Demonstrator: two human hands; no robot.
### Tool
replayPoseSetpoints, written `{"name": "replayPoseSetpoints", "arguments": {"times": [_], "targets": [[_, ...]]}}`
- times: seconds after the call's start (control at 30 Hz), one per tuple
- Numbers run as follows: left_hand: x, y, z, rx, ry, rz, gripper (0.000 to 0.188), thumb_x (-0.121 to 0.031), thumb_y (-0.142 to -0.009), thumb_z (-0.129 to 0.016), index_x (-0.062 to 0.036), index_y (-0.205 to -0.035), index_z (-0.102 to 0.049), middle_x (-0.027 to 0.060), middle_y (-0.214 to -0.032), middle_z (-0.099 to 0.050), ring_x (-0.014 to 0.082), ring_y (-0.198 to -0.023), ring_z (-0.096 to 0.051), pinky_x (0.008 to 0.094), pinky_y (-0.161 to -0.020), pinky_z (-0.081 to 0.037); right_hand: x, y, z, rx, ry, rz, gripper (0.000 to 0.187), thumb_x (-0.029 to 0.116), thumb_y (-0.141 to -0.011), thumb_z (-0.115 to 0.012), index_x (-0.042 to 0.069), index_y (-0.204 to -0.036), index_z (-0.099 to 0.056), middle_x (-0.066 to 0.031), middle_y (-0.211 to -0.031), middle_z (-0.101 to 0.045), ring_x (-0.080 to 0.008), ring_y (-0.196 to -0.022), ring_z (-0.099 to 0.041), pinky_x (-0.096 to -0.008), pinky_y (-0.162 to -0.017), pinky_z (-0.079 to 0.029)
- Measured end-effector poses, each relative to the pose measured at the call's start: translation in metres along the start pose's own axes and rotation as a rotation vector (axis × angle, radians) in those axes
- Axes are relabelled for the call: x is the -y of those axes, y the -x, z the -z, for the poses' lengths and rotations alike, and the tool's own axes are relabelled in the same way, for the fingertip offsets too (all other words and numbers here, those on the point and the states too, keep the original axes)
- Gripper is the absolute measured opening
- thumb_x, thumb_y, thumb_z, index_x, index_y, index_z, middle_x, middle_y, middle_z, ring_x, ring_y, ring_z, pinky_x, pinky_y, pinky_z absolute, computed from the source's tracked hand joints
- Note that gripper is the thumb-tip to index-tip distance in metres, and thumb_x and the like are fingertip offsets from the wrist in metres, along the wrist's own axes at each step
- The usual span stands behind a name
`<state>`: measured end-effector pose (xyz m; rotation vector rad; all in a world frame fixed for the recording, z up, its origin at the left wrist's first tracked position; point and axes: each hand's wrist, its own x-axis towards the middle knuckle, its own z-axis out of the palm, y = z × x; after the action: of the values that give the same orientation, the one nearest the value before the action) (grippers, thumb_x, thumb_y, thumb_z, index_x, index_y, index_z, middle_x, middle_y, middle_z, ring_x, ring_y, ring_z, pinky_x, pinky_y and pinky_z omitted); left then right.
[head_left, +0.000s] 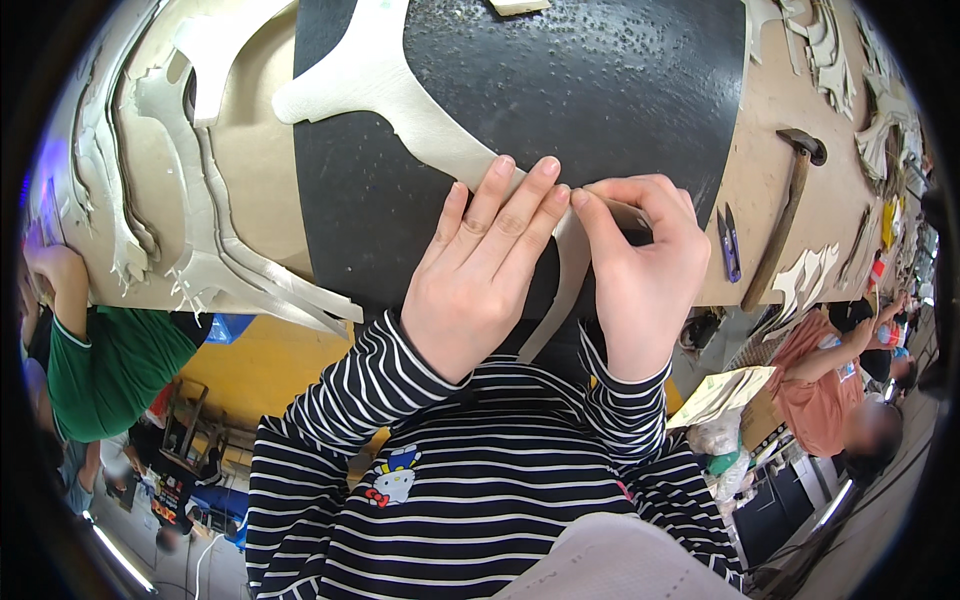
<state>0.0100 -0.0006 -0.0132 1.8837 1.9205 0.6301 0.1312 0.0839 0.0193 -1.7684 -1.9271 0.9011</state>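
A branching cream leather cutout [430, 128] lies on a black work mat [600, 100]. The left hand [475, 275] rests flat on it, 4 fingers extended; the right hand [645, 255] seems to pinch its edge, fingertips partly hidden. Even pressure beside the pinch should prevent slipping.

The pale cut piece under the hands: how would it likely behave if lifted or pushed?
The pale cut piece looks thin, so it is probably light for its size. Its narrow branches may droop if lifted by one end. Lying mostly flat on the black surface, it would likely slide rather than tip.
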Motion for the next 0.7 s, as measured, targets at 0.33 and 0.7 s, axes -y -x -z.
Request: {"name": "replayPoseSetpoints", "arguments": {"times": [0.33, 0.7], "targets": [[0.003, 0.008, -0.001, -0.153, -0.005, -0.137, 0.042, -0.004, -0.079, -0.074, -0.0089, -0.12, -0.072, 0.0083, -0.128, -0.063, 0.0324, -0.126, -0.055, 0.0455, -0.104, -0.047, -0.002, -0.009, 0.003, -0.007, 0.078, 0.08, 0.025, 0.007, -0.074, -0.08, 0.003, -0.092, -0.064, -0.0049, -0.092, -0.06, -0.0197, -0.087, -0.056, -0.0323, -0.079, -0.046], [0.002, 0.012, 0.002, -0.302, 0.154, -0.092, 0.032, 0.002, -0.077, -0.071, -0.005, -0.108, -0.074, 0.0084, -0.113, -0.067, 0.0288, -0.108, -0.063, 0.042, -0.091, -0.051, -0.012, -0.014, 0.011, 0.097, 0.16, 0.299, 0.01, 0.019, -0.08, -0.076, 0.014, -0.09, -0.076, 0.0018, -0.095, -0.062, -0.0214, -0.095, -0.055, -0.0376, -0.088, -0.034]]}}
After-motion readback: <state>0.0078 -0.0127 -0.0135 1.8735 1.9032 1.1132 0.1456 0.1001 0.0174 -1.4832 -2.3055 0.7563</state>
